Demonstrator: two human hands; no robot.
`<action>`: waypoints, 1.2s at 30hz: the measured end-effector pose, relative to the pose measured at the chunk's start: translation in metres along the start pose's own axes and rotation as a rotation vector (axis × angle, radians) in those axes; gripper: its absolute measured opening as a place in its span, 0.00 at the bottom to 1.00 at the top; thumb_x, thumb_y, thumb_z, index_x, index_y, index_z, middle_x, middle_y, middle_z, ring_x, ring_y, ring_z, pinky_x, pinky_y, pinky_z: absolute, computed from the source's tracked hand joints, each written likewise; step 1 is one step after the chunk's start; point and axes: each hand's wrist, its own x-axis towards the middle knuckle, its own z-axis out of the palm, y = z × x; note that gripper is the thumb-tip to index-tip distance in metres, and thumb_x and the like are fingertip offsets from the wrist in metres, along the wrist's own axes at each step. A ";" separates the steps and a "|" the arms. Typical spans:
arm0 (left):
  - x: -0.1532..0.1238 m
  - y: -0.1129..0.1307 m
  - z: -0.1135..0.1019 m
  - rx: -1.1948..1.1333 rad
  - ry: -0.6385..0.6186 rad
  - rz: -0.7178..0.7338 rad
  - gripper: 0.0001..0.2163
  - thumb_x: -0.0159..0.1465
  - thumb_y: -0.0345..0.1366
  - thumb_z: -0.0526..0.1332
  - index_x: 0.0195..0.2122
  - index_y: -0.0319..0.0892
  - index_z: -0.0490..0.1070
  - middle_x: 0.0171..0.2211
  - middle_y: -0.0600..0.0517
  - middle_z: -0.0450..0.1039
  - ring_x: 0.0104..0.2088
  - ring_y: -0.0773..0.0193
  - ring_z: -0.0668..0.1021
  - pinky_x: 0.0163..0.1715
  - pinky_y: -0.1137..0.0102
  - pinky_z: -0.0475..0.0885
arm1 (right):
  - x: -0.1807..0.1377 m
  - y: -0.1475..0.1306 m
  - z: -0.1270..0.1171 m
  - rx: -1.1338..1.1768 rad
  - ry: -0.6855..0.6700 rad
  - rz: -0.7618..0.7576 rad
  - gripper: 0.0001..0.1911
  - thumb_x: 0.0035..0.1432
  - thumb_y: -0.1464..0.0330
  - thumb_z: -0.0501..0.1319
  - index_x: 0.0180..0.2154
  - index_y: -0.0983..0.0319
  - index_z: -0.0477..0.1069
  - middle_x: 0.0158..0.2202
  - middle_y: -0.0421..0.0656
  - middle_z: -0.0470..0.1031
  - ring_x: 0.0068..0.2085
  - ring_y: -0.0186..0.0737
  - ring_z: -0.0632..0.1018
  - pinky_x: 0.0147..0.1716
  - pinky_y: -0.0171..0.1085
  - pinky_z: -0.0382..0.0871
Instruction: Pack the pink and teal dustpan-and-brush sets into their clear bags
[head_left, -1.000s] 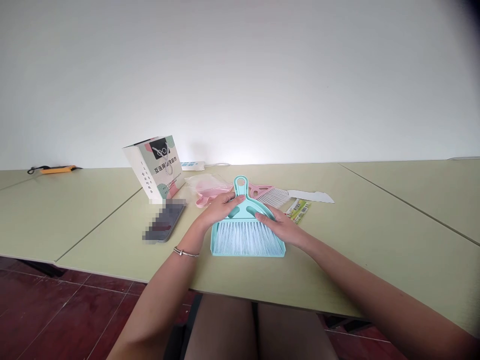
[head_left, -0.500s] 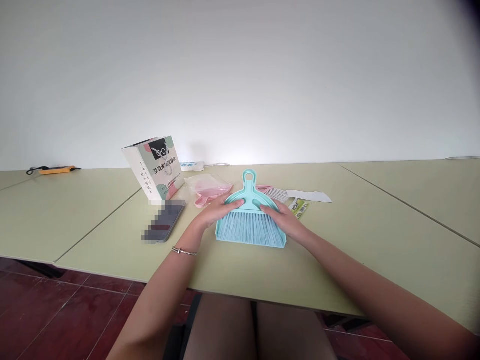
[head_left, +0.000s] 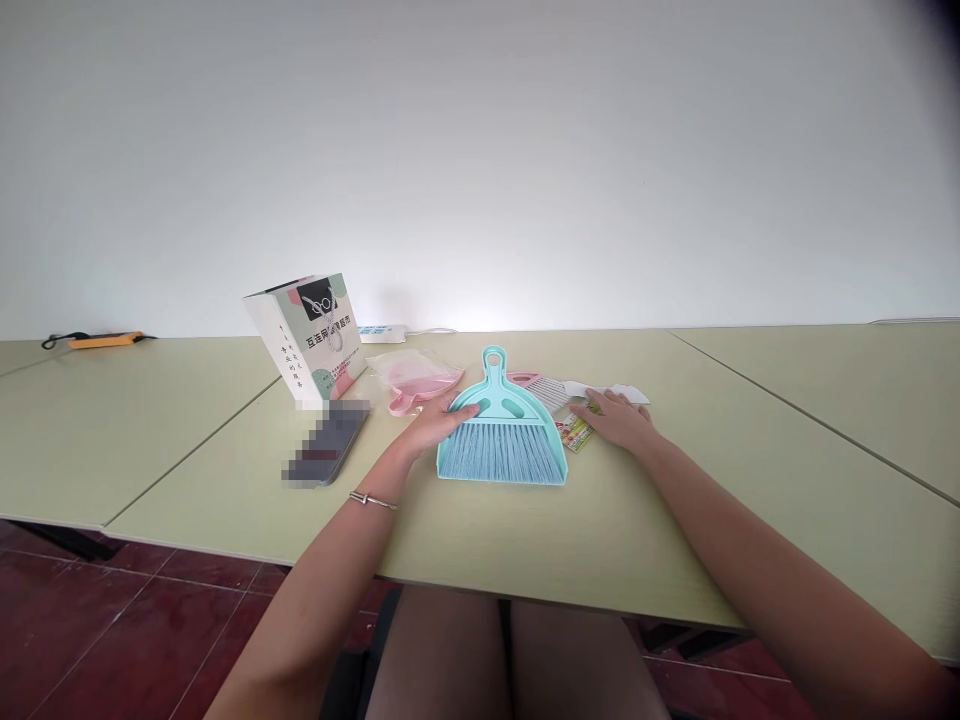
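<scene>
A small teal dustpan with a teal brush nested in it (head_left: pixel 501 440) lies flat on the pale green table (head_left: pixel 525 530), handle pointing away from me. My left hand (head_left: pixel 439 420) rests against its left edge, fingers flat. My right hand (head_left: pixel 619 418) lies to the right of the dustpan, fingers spread on a small printed paper label (head_left: pixel 574 432) and near a white card (head_left: pixel 619 392). A pink brush (head_left: pixel 541 387) lies just behind the dustpan, and a pink dustpan in a clear bag (head_left: pixel 416 378) sits behind my left hand.
A printed paper bag (head_left: pixel 311 335) stands at the back left with a phone (head_left: pixel 328 452) lying in front of it. A white power strip (head_left: pixel 382 332) lies by the wall, and an orange tool (head_left: pixel 101 340) at far left. Table seams run diagonally on both sides.
The teal dustpan set was slid away from me and laid flat. My right hand left it and moved right onto the paper label; my left hand stays at its left edge.
</scene>
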 end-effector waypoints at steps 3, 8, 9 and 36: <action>-0.001 0.000 0.000 0.006 0.007 -0.020 0.21 0.55 0.50 0.61 0.47 0.47 0.72 0.48 0.53 0.74 0.50 0.54 0.73 0.48 0.64 0.67 | -0.002 -0.004 -0.004 -0.030 0.032 -0.037 0.26 0.59 0.53 0.46 0.51 0.58 0.69 0.53 0.51 0.70 0.55 0.53 0.68 0.54 0.54 0.54; -0.001 0.001 0.001 0.010 -0.006 -0.018 0.22 0.55 0.50 0.60 0.47 0.45 0.71 0.47 0.52 0.74 0.49 0.55 0.73 0.49 0.64 0.66 | -0.005 -0.007 -0.014 -0.094 0.123 -0.015 0.17 0.58 0.63 0.49 0.40 0.58 0.75 0.40 0.48 0.77 0.42 0.47 0.76 0.47 0.45 0.60; -0.001 0.001 0.001 0.006 -0.009 -0.015 0.22 0.55 0.50 0.60 0.48 0.45 0.71 0.47 0.52 0.74 0.49 0.56 0.73 0.49 0.64 0.66 | -0.005 -0.007 -0.015 -0.100 0.130 -0.017 0.16 0.57 0.65 0.50 0.38 0.58 0.76 0.40 0.48 0.77 0.41 0.46 0.76 0.46 0.44 0.60; 0.003 -0.009 0.004 -0.124 -0.014 0.023 0.19 0.53 0.49 0.63 0.42 0.44 0.74 0.37 0.49 0.76 0.40 0.55 0.76 0.42 0.64 0.68 | -0.003 -0.009 -0.019 0.174 0.191 -0.016 0.20 0.58 0.58 0.52 0.50 0.57 0.68 0.35 0.43 0.78 0.37 0.46 0.75 0.30 0.38 0.63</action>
